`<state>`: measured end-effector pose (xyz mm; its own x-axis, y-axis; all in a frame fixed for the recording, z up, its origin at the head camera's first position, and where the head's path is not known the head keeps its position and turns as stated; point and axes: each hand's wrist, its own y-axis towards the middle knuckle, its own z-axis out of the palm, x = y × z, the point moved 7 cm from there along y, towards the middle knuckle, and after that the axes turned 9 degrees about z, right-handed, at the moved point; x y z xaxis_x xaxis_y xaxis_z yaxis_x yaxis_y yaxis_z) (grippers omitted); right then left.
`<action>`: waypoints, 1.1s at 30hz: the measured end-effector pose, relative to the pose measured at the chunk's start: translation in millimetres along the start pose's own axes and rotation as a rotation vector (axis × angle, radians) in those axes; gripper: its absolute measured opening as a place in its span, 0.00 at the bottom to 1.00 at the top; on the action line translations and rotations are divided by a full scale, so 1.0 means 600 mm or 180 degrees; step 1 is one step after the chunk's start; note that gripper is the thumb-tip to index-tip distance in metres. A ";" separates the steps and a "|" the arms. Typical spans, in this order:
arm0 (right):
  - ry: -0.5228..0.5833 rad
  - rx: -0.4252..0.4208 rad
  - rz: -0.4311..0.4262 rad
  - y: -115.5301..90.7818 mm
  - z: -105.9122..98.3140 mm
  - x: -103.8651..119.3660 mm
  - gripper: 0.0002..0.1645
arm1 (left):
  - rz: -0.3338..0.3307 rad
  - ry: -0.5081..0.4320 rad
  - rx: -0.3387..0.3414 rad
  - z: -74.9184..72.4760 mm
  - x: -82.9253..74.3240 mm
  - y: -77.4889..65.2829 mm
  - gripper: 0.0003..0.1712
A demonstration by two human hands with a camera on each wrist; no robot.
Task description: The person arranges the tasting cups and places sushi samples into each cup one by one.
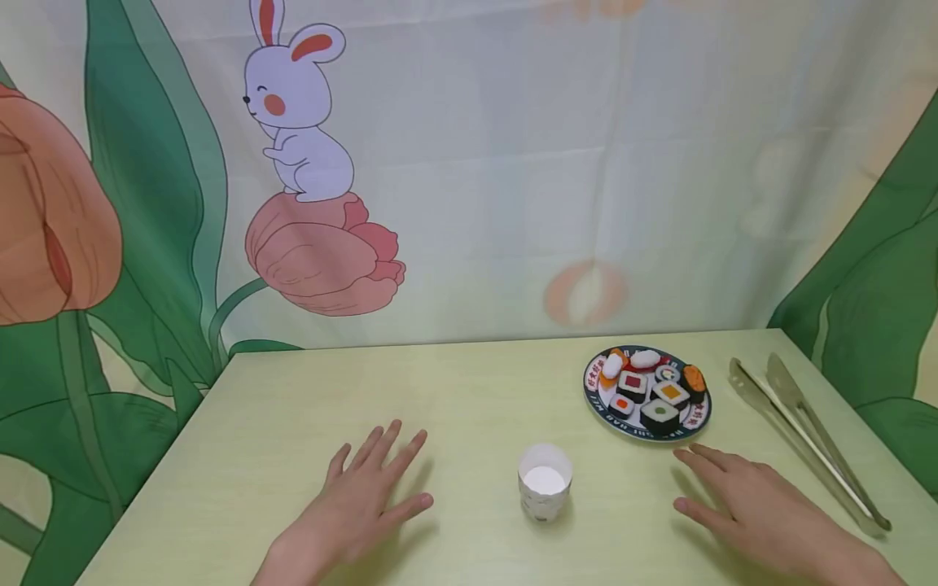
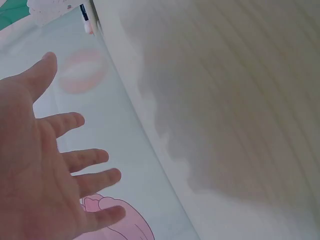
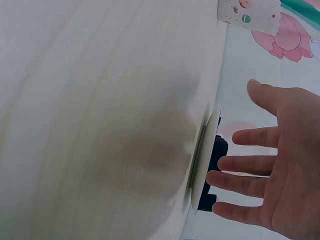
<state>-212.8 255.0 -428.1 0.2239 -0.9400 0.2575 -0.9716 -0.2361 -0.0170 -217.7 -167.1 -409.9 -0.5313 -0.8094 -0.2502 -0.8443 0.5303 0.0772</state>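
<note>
In the head view a white paper cup (image 1: 545,482) stands upright near the front, between both hands. To its left my left hand (image 1: 359,492) hovers over the table with spread fingers and holds nothing. My right hand (image 1: 762,509), also holding nothing, is palm down on the other side of the cup. Just beyond its fingertips lies a round plate (image 1: 599,413) bearing several sushi pieces (image 1: 660,416). The right wrist view shows this plate (image 3: 204,160) edge-on behind the fingers, and the patterned cup (image 3: 250,14) at the top. A pair of metal tongs (image 1: 802,439) lies right of the plate.
The pale yellow-green table (image 1: 440,391) ends at the back against a hanging cloth (image 1: 469,179) printed with a rabbit and tulips. The tongs lie slanted along the table's right side, close beside the right hand.
</note>
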 end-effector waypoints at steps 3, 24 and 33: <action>-0.0011 -0.0050 -0.0028 0.002 -0.004 0.002 0.36 | 0.0073 0.0051 -0.0073 -0.005 -0.004 0.003 0.41; 0.0092 -0.0034 -0.0064 0.016 -0.012 0.034 0.22 | 0.0702 0.0303 -0.0521 -0.018 -0.038 0.019 0.21; 0.0192 0.0033 -0.0475 0.021 0.000 0.078 0.22 | 0.0786 0.0375 -0.0591 -0.020 -0.047 0.023 0.18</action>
<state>-214.3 207.9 -416.1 0.3604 -0.8779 0.3154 -0.9270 -0.3748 0.0160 -215.1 -140.1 -390.5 -0.7169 -0.6914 -0.0893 -0.6815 0.6680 0.2989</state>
